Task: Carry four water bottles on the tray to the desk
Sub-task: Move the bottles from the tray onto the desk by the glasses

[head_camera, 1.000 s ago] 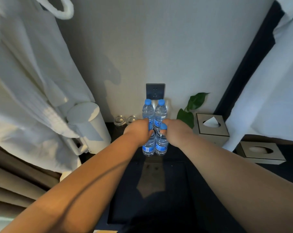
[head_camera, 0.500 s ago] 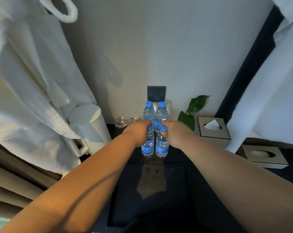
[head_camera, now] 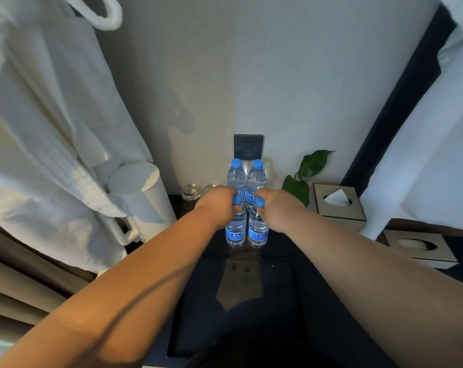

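A pale wall with a dark socket plate (head_camera: pixel 248 146) backs a dark counter (head_camera: pixel 318 288), where a white robe (head_camera: pixel 47 144) hangs at the left and a tissue box (head_camera: pixel 337 203) sits at the right beside a green plant (head_camera: pixel 308 171). Four water bottles stand upright in a tight square near the wall: two front bottles (head_camera: pixel 247 229) and two back bottles (head_camera: pixel 246 176), all clear ribbed plastic with blue caps and blue labels. I cannot make out a tray under them against the dark surface. The left hand (head_camera: pixel 217 203) is closed around the neck of the front left bottle, the right hand (head_camera: pixel 278 208) around the neck of the front right one, each just below its cap. Whether the bases are touching the counter is unclear. The back pair stands directly beyond the fingers, untouched, each bottle's long axis vertical, equally near both hands. Smooth necks could slip in a loose grip.
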